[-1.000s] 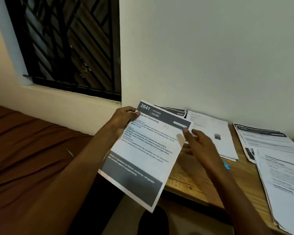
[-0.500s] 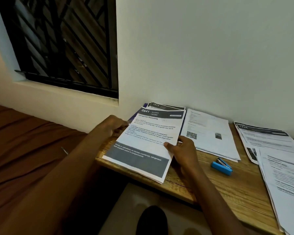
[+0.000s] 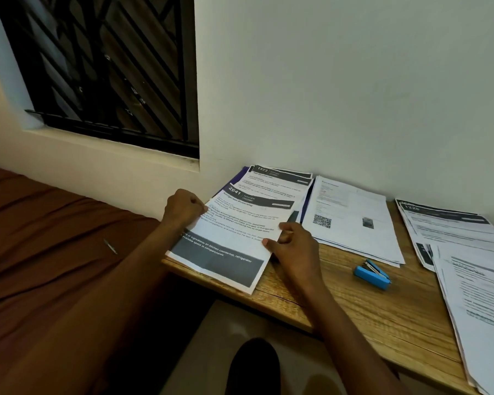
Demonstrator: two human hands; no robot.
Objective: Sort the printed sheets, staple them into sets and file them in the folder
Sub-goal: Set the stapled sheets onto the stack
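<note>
Head camera looks down, close over the wooden desk point(image 3: 368, 306).

A corner of a room around a small wooden table

The wooden table point(image 3: 362, 315) stands against a pale, plain wall point(image 3: 354, 81), its near edge showing grain and a long crack. Left of the table a rust-brown bedsheet point(image 3: 40, 252) lies rumpled, with a small slim metal object point(image 3: 110, 246) on it, too small to identify. Above the sheet, left of the table, a dark window point(image 3: 106, 69) with diagonal metal grille bars sits in a recess over a cream sill point(image 3: 111, 143). Below the table's near edge is light flooring point(image 3: 211, 352).
</note>
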